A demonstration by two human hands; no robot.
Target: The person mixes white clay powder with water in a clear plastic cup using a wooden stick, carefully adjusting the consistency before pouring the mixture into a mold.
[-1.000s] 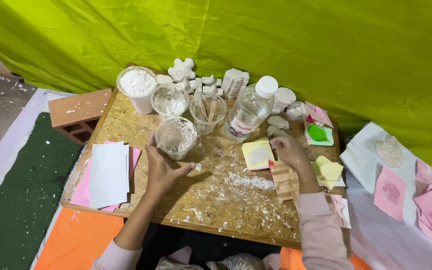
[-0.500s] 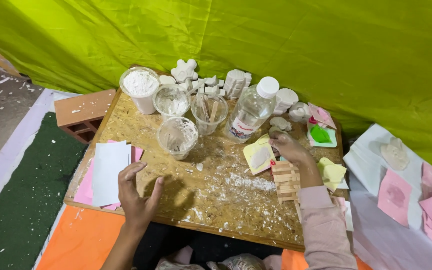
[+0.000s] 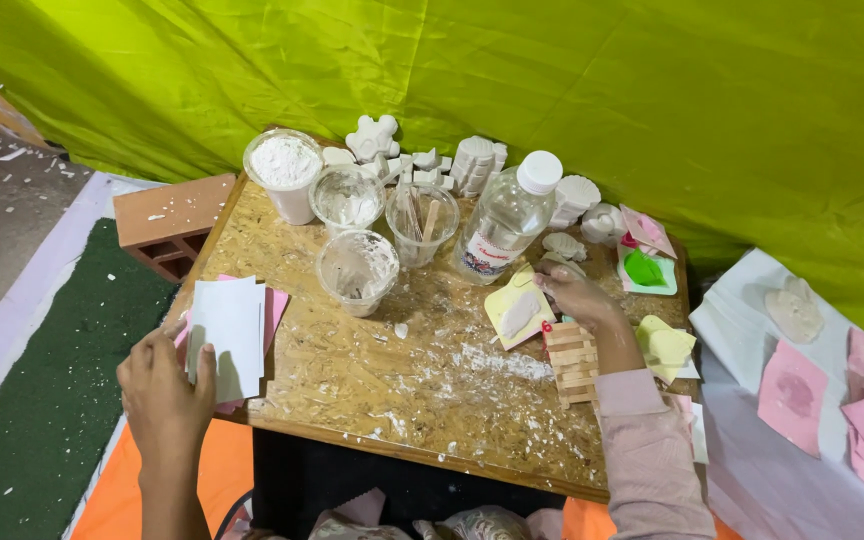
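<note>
Head view: a stack of white sheets point(image 3: 227, 325) on pink ones sits at the worktop's point(image 3: 372, 370) near left edge, and the left hand point(image 3: 164, 385) grips its lower corner, thumb on top. The right hand point(image 3: 577, 295) rests with curled fingers on a yellow mould point(image 3: 514, 312) holding a white cast. Just beyond that hand stands a clear plastic bottle point(image 3: 507, 215); beside its wrist lies a wooden stick block point(image 3: 574, 362).

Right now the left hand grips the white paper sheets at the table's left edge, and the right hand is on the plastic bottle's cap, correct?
Not quite. The right hand is low on the table, at the yellow mould, not on the bottle cap. The head view shows it. The left hand does grip the white sheets.
</note>
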